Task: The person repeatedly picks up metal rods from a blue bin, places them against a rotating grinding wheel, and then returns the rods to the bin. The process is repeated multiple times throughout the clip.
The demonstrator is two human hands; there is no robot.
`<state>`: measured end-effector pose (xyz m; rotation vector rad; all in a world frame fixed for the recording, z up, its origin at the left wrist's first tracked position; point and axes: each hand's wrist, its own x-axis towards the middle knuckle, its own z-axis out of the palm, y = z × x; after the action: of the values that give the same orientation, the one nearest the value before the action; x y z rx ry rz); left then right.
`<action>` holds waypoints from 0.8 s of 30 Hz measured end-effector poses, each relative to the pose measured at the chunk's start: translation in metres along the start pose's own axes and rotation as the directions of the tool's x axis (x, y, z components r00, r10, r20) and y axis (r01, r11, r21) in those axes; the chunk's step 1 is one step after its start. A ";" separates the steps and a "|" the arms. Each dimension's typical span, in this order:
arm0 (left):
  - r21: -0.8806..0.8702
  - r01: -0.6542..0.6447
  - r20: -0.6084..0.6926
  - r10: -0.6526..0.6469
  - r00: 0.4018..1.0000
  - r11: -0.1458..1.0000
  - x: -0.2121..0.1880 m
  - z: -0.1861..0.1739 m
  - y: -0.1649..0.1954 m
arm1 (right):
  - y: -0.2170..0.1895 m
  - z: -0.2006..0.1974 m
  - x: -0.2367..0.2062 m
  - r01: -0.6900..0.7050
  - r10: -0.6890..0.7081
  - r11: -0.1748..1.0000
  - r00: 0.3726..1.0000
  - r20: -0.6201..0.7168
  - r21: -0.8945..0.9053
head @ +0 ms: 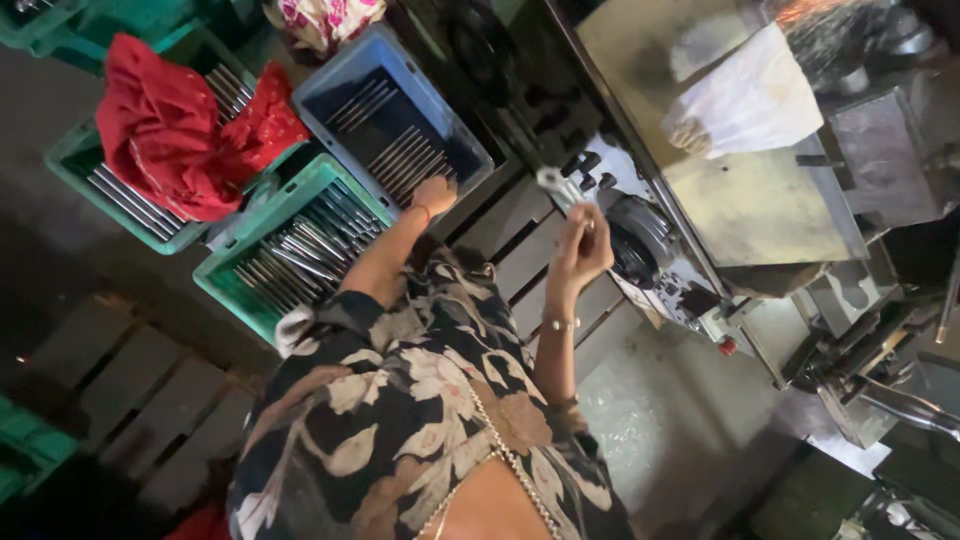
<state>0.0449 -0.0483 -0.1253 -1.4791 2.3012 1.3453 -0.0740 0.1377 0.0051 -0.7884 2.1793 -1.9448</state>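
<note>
My left hand (pixel 435 194) reaches into the blue crate (pixel 330 90) and rests on the near end of the thin metal rods (pixel 400 155) lying in it. Its fingers curl down, and what they grip is hidden. My right hand (pixel 580 245) is raised beside the dark machine (pixel 650 240), fingers pinched on a short thin metal rod (pixel 590 215). A silver wrench (pixel 553 184) lies just above that hand, next to the black knobs (pixel 590 165).
A green crate of rods (pixel 300 250) sits left of my arm, and another green crate (pixel 70 155) under a red cloth (pixel 160 120). A white cloth (pixel 750 100) lies on the machine's metal table (pixel 760 200). Wooden slats (pixel 150 400) cover the floor.
</note>
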 end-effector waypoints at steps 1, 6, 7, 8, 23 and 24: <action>-0.009 0.008 -0.007 -0.008 1.000 1.000 0.000 0.002 0.000 | 0.000 -0.009 -0.009 0.028 -0.028 0.999 1.000 0.014 -0.020; -0.087 -0.243 -0.186 0.224 0.957 0.966 -0.013 0.006 -0.018 | 0.008 -0.037 -0.036 0.023 -0.014 0.980 0.999 0.045 -0.196; -0.130 -0.323 -0.234 0.288 0.929 0.937 -0.019 0.004 -0.028 | 0.011 -0.041 -0.038 0.012 -0.004 0.981 0.999 0.044 -0.194; -0.167 -0.405 -0.286 0.349 0.892 0.899 -0.025 0.001 -0.039 | 0.015 -0.044 -0.041 -0.015 0.023 0.984 0.999 0.041 -0.176; 0.548 -0.201 0.175 0.123 0.977 0.812 -0.086 -0.062 -0.155 | 0.052 -0.030 -0.053 -0.058 0.059 0.971 0.998 -0.002 -0.231; 0.606 -0.226 0.223 0.109 0.969 0.762 -0.080 -0.065 -0.157 | 0.052 -0.028 -0.054 -0.029 0.031 0.970 1.000 0.005 -0.242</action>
<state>0.2310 -0.0616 -0.1436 -0.9114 2.4495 0.5707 -0.0550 0.1885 -0.0529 -0.7892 2.4395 -1.6778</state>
